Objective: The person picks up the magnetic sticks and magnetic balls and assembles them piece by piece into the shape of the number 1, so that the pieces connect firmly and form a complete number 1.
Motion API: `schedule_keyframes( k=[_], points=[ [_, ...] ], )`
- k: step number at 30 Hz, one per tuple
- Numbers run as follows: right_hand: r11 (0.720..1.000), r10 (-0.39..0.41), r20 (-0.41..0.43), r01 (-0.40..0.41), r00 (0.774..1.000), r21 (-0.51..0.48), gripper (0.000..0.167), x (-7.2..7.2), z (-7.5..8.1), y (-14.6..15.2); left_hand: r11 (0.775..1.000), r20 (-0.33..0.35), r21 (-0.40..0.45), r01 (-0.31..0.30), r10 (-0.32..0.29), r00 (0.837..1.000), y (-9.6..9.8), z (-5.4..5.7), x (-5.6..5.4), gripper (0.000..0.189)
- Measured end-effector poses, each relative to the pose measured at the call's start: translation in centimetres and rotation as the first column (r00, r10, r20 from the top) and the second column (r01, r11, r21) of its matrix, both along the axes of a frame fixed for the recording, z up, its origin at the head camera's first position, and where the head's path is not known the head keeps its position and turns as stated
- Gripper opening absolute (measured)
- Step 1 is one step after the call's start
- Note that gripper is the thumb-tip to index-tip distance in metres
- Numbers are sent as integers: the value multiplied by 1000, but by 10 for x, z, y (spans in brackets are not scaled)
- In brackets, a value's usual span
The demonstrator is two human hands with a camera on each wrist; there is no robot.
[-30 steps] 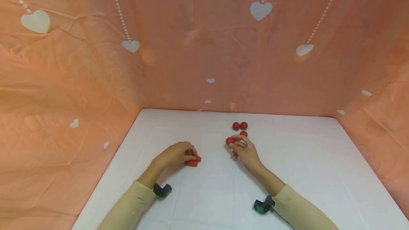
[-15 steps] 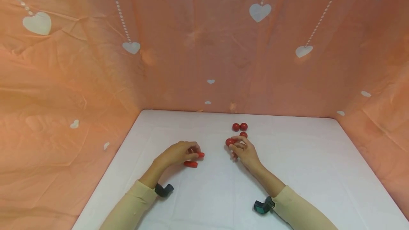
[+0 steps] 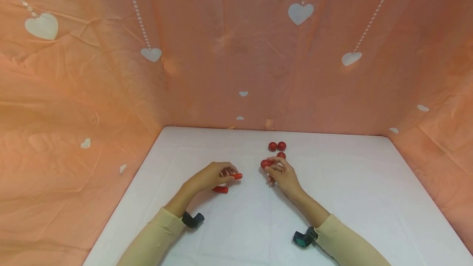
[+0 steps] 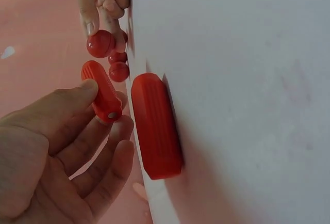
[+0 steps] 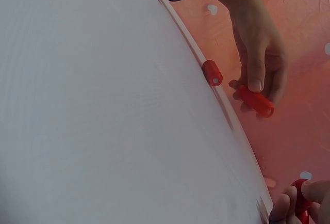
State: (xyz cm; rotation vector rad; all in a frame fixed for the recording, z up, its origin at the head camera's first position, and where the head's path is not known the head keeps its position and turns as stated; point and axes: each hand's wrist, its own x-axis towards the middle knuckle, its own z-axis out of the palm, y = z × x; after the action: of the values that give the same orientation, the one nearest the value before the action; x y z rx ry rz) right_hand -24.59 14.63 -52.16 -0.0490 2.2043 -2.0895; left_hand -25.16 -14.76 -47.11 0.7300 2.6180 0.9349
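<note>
Lying on the bench [image 3: 236, 225], a red stick [image 4: 157, 126] is just beside the left hand [image 3: 213, 175], which pinches a second stick [image 4: 105, 94]. The right hand [image 3: 287, 178] pinches a red ball [image 3: 265, 163]; three more balls [image 3: 282, 146] sit just past it.

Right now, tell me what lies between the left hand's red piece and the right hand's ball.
Head view: only bare white tabletop between the red piece and ball.
</note>
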Motion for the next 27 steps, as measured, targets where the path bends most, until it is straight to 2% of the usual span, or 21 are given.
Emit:
schedule_keyframes(
  k=[11, 17, 27],
  points=[
    [1000, 6, 4, -6, 1000, 8, 42, 1, 0, 1, 1000, -48, 22, 21, -20, 999, 9, -5, -4, 22],
    [999, 4, 0, -4, 1000, 33, 45, 1, -1, 1, 1000, -73, -7, 20, -20, 997, 15, -5, -5, 21],
    [999, 19, 5, -19, 1000, 33, 43, 0, -1, 3, 998, -83, -34, -49, 46, 996, 26, -3, -4, 21]
  ],
)
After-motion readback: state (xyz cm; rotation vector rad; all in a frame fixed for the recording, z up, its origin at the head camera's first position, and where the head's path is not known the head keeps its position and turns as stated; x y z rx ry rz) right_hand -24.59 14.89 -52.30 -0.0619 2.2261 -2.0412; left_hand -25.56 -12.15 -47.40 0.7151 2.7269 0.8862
